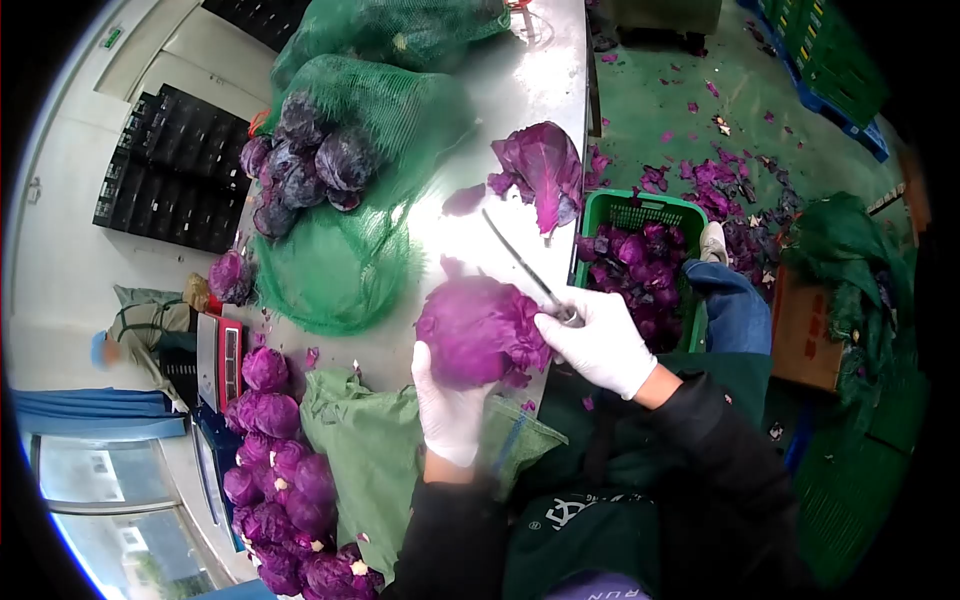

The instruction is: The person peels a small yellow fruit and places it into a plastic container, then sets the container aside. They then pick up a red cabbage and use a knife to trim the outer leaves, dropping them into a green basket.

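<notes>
A purple cabbage [468, 332] rests against my gloved left hand [448, 410], whose fingers curve under and around its lower side. My gloved right hand [600, 338] is closed on the handle of a knife [520, 262], its long thin blade pointing up and left over the metal table [450, 215]. The right fingertips are at the cabbage's ruffled right edge, where outer leaves stand loose. Beyond the knife, loose purple leaves [540, 170] lie at the table's edge.
Green net bag [340, 270] with dark cabbages [300, 165] lies at upper left. Several peeled cabbages [285, 470] are heaped at lower left beside a green sack [365, 450] and red scale [220, 360]. A green crate [645, 205] holds leaves at right. Another person [150, 335] stands far left.
</notes>
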{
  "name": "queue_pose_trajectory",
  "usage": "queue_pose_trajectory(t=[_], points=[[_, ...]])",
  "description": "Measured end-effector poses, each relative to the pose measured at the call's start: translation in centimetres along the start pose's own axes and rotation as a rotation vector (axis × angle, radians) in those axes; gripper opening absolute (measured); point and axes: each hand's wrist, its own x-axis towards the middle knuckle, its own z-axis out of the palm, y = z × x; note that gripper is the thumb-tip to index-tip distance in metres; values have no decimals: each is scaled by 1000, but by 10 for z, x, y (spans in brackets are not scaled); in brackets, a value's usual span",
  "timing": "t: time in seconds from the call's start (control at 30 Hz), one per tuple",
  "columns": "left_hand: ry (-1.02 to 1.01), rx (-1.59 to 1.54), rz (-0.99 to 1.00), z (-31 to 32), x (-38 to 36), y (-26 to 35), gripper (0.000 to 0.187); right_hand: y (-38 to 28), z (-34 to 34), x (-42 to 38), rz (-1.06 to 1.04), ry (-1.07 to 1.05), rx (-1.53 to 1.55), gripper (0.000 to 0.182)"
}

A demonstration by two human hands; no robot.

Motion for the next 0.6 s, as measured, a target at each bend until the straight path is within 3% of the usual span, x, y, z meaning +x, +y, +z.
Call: queue_pose_trajectory(t=[0.1,0.17,0.2,0.23,0.3,0.33,0.47,0.57,0.6], points=[[-55,-53,-77,-5,-1,0,72,5,-27,17,-156,142,-49,20],[-52,-170,-146,-7,-2,6,73,-17,-70,24,270,196,334,17],[-54,-229,-178,-7,-2,9,74,-5,-81,32,203,379,280,18],[-20,-248,-197,-8,-3,11,75,28,-98,44,115,418,100,29],[47,-281,-243,-5,-8,14,77,25,-90,39,-206,519,-545,40],[4,-413,-357,2,-8,14,75,17,-79,29,-162,412,-546,47],[-227,-771,-581,-16,-7,2,67,28,-32,22,-145,128,-217,28],[-312,-932,-693,-32,-10,1,65,24,-18,18,-60,78,-203,25],[-390,-932,-642,-38,-11,-1,67,27,-15,17,-32,71,-154,25]])
